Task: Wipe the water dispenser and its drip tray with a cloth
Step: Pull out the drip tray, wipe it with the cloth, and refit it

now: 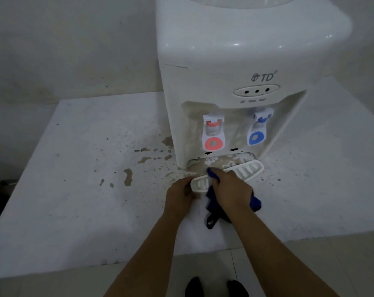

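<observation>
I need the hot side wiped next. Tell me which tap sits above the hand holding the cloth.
The red tap, not the blue tap farther right.

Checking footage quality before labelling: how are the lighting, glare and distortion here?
Head view: dim, flat light, soft overall; small glare spots on the water dispenser top; wide-angle lens bends the table edges; drip tray and blue cloth remain readable.

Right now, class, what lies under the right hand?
Under the right hand a blue cloth presses on the white drip tray. The hand hides the tray's middle.
</observation>
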